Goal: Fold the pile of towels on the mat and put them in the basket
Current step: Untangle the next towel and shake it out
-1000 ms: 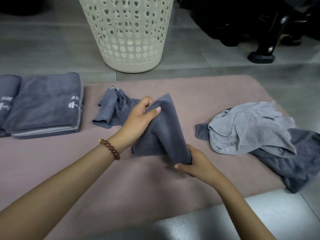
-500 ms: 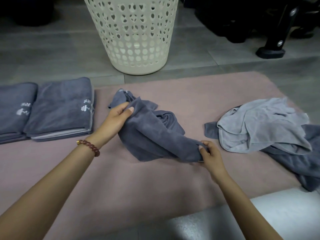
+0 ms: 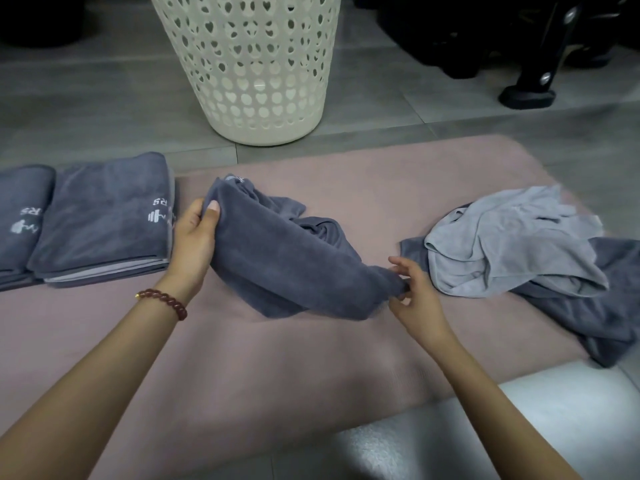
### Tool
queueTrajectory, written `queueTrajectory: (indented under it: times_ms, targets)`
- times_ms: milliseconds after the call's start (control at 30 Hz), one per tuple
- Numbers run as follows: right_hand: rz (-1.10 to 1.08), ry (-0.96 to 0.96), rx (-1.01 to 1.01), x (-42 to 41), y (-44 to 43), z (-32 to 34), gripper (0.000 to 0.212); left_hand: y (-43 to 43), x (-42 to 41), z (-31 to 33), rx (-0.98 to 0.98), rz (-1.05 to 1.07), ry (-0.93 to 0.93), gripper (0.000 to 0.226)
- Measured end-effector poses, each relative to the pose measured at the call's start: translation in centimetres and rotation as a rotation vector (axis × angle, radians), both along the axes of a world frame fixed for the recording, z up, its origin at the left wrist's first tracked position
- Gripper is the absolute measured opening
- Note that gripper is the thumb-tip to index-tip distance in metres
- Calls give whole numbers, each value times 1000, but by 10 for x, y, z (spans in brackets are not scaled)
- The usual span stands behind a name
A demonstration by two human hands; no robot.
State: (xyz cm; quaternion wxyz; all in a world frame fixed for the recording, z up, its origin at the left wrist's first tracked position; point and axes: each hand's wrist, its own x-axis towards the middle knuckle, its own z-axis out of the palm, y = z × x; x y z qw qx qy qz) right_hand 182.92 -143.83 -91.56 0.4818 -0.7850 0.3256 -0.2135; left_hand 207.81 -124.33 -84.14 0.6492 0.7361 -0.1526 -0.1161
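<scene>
Folded stacks (image 3: 100,220) left, loose towel pile (image 3: 502,247) right, basket (image 3: 256,64) beyond mat (image 3: 277,358). Left hand (image 3: 194,244) grips dark towel (image 3: 287,268); right hand (image 3: 415,299) pinches its corner.

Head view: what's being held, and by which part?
The dark grey towel, stretched between both hands. The left hand grips its left end, thumb on top; the right hand pinches the opposite end.

Grey floor (image 3: 104,109); black stand base (image 3: 528,97), perhaps chair, top right.
</scene>
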Motion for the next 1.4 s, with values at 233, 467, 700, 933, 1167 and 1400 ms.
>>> queueTrajectory:
  times_ms: [233,467,700,933,1167,1400]
  targets:
    - [-215,30,-211,-1,-8,9,32,-6,-6,10,-41,-5,-118,22]
    - [-356,-172,-74,23,-34,43,6,-10,13,26,-174,85,-150,23]
    - [-25,-71,-314,24,-47,103,19,-3,21,50,-167,165,-276,32]
    - [-135,-102,-392,35,-80,139,13,-12,37,76,-131,121,-337,29]
    - [-395,-785,315,102,-130,269,8,-74,66,226,-235,121,-653,18]
    - [-445,-872,-143,133,-148,450,8,-104,97,401,-317,232,-744,20]
